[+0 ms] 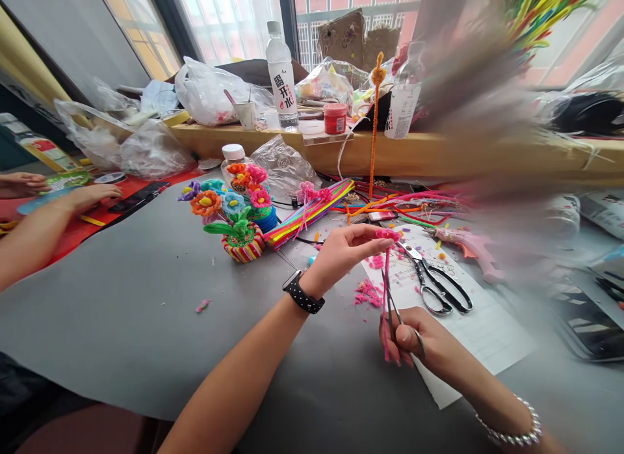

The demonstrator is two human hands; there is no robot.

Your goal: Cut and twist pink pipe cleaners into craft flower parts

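Between its thumb and fingers, my left hand [344, 255] pinches a pink pipe cleaner [387, 272], which is bunched at the top and hangs straight down. My right hand [407, 337] grips small silver scissors [391, 304], their blades pointing up alongside the hanging strand. Pink fuzz clippings [369, 294] lie on the grey table just below my left hand. Larger black-handled scissors [441, 285] rest on a white paper sheet [482, 333] beyond my right hand. A pot of colourful pipe-cleaner flowers [244, 246] stands to the left of my left hand.
A bundle of coloured pipe cleaners [312, 213] lies behind my hands, near a pink glue gun [470, 249]. Bottles, including a water bottle [283, 80], line the wooden ledge [312, 151]. Another person's hand [95, 197] is at the left. A grey blur covers the right side.
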